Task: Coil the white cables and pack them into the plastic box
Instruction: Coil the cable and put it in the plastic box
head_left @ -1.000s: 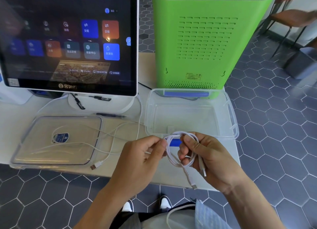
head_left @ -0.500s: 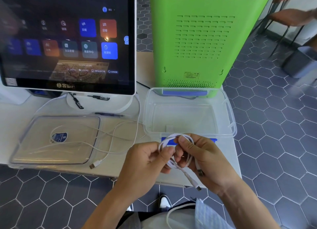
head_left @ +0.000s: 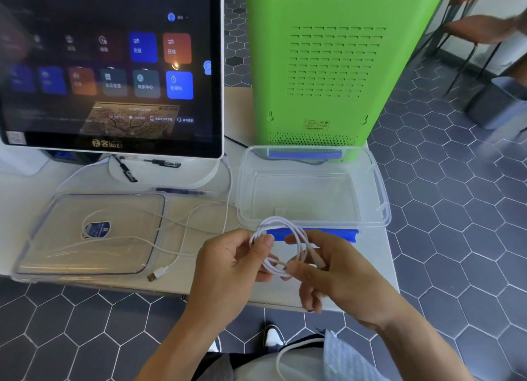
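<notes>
Both hands' grip pinches the coiled white cable [head_left: 281, 239], its plug ends hidden behind fingers [head_left: 306, 269].

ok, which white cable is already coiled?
The cable held by both hands, in front of the box. The other cable trails loose under the lid.

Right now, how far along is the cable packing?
Done: one white cable is wound into a coil, held by the left hand and right hand. In hand: finishing that coil. Left: the plastic box holds no cable yet, and a second white cable lies loose by the lid.
</notes>
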